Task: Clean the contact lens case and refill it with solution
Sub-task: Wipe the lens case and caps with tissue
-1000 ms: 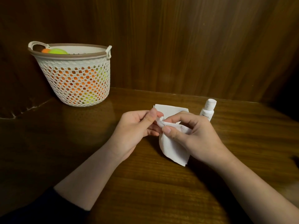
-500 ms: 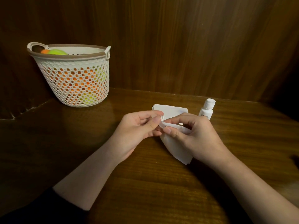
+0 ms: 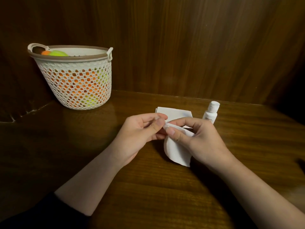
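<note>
Wiping step: left hand [image 3: 140, 134] pinches the mostly hidden case, right hand [image 3: 194, 138] grips tissue [image 3: 176, 151]; twist tissue w/ light pressure into well.

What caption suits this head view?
Both hands, left and right, pinch a white tissue beside the solution bottle.
</note>
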### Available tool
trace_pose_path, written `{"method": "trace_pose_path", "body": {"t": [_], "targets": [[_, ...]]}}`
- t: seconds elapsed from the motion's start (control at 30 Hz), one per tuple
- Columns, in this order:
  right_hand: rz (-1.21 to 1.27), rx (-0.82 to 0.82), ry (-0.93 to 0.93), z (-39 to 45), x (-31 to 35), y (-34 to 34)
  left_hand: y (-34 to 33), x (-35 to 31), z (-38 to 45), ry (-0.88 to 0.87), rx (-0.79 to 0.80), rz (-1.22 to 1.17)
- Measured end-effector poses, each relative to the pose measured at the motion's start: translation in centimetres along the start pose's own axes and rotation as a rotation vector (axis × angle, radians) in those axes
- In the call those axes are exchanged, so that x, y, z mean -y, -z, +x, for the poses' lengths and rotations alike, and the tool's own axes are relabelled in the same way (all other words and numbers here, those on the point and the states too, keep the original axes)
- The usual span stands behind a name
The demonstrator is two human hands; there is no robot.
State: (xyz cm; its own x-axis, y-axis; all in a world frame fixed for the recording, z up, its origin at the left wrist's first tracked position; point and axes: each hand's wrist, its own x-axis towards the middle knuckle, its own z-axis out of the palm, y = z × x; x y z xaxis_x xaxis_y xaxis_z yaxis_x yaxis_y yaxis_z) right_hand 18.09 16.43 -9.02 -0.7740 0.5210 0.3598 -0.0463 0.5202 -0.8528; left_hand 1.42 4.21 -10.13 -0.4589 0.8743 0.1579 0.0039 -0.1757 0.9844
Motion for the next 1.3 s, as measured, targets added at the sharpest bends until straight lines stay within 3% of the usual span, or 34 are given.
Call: {"method": "trace_pose_path", "body": {"t": [0.27, 0.53, 0.7, 0.87, 1.0, 1.13, 1.3], "targets": [[-0.198, 0.048, 0.001, 0.30, 0.41, 0.30, 0.00, 0.15, 0.09, -0.035, -0.020, 0.024], [0.084, 0.031, -0.059, -0.07, -0.01, 0.03, 0.04, 0.20, 0.20, -0.013, 0.002, 0.006], [-0.064, 0.007, 0.003, 0.09, 0.51, 0.08, 0.29, 0.04, 0.15, -0.029, -0.023, -0.036], [-0.199, 0.005, 0.018, 0.24, 0.41, 0.10, 0.08, 0.05, 0.18, -0.061, -0.060, 0.080], [-0.096, 0.045, 0.035, 0.13, 0.56, 0.21, -0.02, 0.13, 0.12, -0.050, -0.030, 0.066], [-0.127, -0.039, 0.068, 0.14, 0.45, 0.14, -0.17, 0.05, 0.08, -0.029, 0.000, 0.009], [0.049, 0.098, -0.014, 0.00, 0.42, 0.25, 0.00, 0.01, 0.00, -0.022, 0.035, -0.011]]}}
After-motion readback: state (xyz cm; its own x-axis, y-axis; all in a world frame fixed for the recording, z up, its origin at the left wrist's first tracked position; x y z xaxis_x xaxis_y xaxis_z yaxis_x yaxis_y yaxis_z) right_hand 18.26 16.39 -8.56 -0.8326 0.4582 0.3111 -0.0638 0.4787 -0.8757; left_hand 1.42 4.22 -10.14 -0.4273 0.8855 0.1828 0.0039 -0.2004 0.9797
